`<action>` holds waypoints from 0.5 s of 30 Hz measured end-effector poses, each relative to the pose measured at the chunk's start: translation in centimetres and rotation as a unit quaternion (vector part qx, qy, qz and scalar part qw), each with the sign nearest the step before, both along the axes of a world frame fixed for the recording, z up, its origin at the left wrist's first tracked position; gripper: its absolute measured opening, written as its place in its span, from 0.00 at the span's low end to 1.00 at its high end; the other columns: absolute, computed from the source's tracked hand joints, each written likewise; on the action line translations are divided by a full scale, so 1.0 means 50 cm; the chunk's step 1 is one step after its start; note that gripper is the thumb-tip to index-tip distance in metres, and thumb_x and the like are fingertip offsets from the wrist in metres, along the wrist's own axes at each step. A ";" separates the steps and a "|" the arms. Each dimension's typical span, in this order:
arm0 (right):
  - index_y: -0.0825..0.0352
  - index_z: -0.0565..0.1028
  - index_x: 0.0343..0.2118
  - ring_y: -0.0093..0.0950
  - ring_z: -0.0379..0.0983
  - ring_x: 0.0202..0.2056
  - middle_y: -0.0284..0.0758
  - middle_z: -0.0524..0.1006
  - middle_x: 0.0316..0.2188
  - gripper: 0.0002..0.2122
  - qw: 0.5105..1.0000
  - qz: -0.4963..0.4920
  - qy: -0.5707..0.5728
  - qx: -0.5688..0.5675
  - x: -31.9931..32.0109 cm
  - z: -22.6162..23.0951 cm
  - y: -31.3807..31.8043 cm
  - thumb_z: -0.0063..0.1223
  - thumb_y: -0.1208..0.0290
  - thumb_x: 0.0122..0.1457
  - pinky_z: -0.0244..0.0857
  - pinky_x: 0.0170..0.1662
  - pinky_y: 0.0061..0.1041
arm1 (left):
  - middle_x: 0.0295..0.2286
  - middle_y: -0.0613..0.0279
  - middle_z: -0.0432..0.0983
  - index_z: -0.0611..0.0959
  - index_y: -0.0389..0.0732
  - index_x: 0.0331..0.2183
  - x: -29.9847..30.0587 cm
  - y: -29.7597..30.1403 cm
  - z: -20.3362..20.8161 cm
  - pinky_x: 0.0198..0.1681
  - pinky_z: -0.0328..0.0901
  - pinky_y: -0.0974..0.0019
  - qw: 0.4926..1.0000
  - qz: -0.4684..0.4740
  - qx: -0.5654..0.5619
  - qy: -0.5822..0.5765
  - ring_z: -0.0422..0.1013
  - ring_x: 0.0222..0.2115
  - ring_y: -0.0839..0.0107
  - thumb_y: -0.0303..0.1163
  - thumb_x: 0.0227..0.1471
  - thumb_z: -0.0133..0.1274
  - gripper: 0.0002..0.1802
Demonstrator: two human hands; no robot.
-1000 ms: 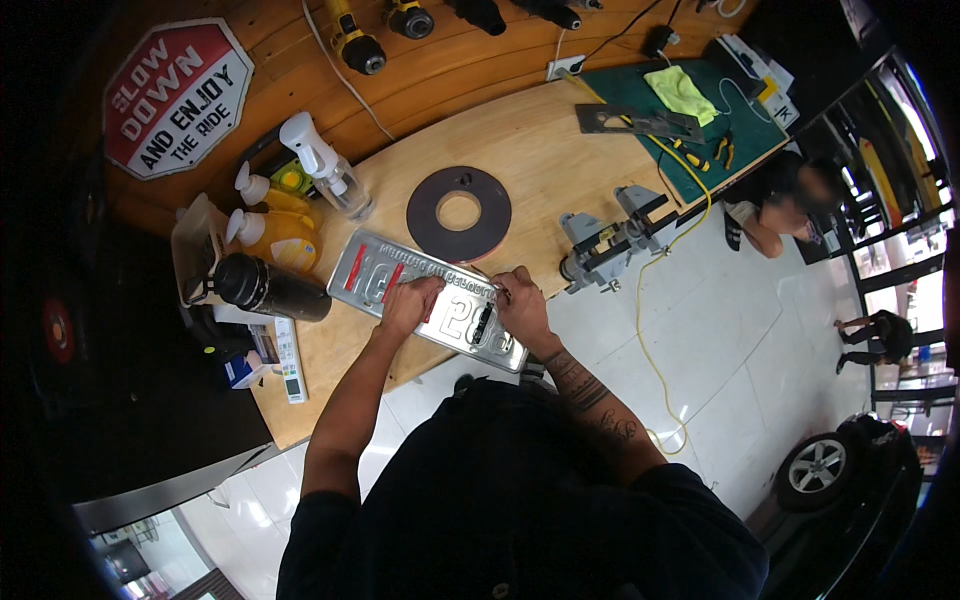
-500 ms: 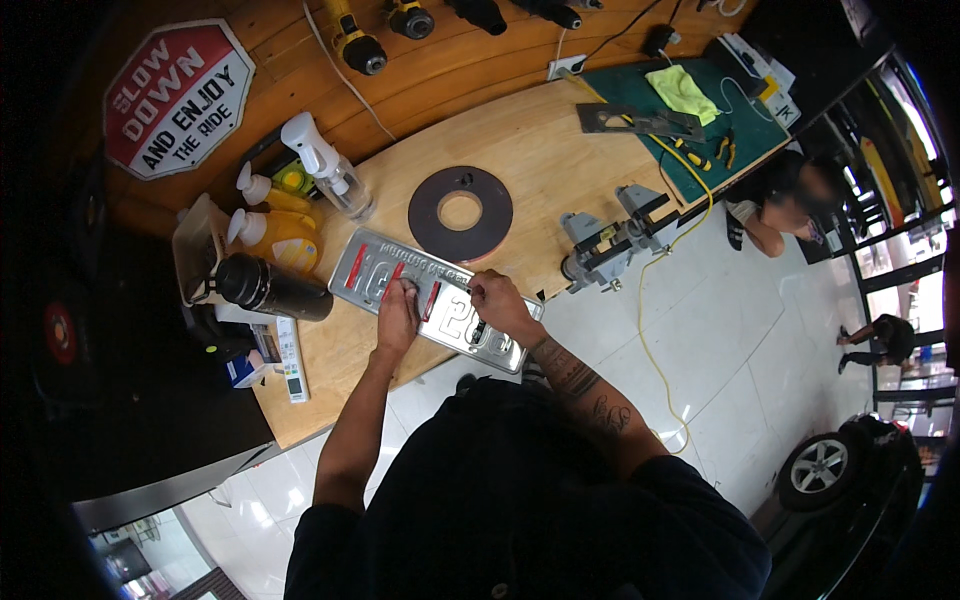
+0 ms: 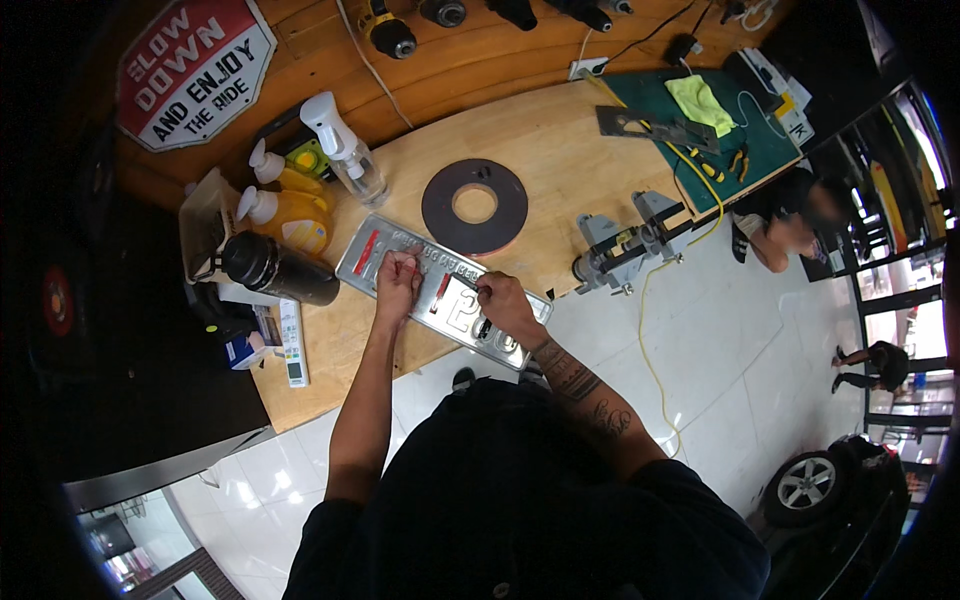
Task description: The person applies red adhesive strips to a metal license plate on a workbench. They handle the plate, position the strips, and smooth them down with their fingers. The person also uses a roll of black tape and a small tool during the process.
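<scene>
A silver embossed number plate [image 3: 355,262] lies slanted across the front edge of the bench. Red tape strips [image 3: 366,252] are stuck to it, and a short black strip [image 3: 486,328] shows below my right hand. My left hand [image 3: 400,285] is closed over the plate's left half, fingertips pinched at a strip with a bit of red showing between them. My right hand [image 3: 508,305] is also closed, its fingertips bunched at the plate's middle; what they hold is hidden. Just beyond the plate lies a wide, dark roll of tape [image 3: 445,220].
At left stand a spray bottle [image 3: 348,160], yellow pump bottles [image 3: 300,225], a black flask [image 3: 285,270] and a white remote [image 3: 293,345]. A grey vise [image 3: 625,240] sits at the bench's right edge. Pliers [image 3: 739,160] lie on a green mat [image 3: 690,185]. Another person [image 3: 785,225] crouches at right.
The whole view has shifted slightly. My left hand's fingers have drawn up and bunched over the plate's left half. My right hand stays pinched near the plate's middle.
</scene>
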State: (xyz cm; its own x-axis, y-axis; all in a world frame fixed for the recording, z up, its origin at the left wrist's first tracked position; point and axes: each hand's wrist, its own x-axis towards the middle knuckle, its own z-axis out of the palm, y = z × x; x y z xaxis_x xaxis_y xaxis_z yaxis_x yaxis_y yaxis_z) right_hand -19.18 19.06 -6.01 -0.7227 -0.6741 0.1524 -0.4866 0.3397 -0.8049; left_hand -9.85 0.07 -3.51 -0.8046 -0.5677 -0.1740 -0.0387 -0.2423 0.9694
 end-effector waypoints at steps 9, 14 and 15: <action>0.72 0.78 0.32 0.44 0.76 0.32 0.48 0.77 0.31 0.08 1.000 -0.003 -0.003 0.024 -0.002 0.022 0.005 0.51 0.80 0.48 0.70 0.37 0.36 | 0.25 0.55 0.77 0.75 0.37 0.31 0.005 -0.033 -0.069 0.26 0.65 0.68 0.976 -0.071 -0.189 -0.083 0.69 0.21 0.70 0.20 0.52 0.41 0.08; 0.72 0.78 0.31 0.44 0.76 0.33 0.49 0.78 0.31 0.07 0.999 -0.006 -0.016 0.028 0.001 0.025 0.008 0.51 0.79 0.48 0.71 0.38 0.36 | 0.24 0.47 0.77 0.81 0.38 0.35 0.003 0.024 -0.030 0.30 0.70 0.56 0.881 -0.082 -0.457 -0.095 0.76 0.25 0.55 0.23 0.50 0.46 0.11; 0.72 0.78 0.31 0.44 0.76 0.33 0.49 0.78 0.31 0.07 0.999 0.003 -0.017 0.031 0.000 0.024 0.007 0.51 0.79 0.48 0.71 0.38 0.36 | 0.23 0.48 0.78 0.82 0.39 0.36 0.005 0.029 -0.027 0.29 0.69 0.56 0.878 -0.095 -0.456 -0.114 0.76 0.23 0.55 0.23 0.50 0.46 0.12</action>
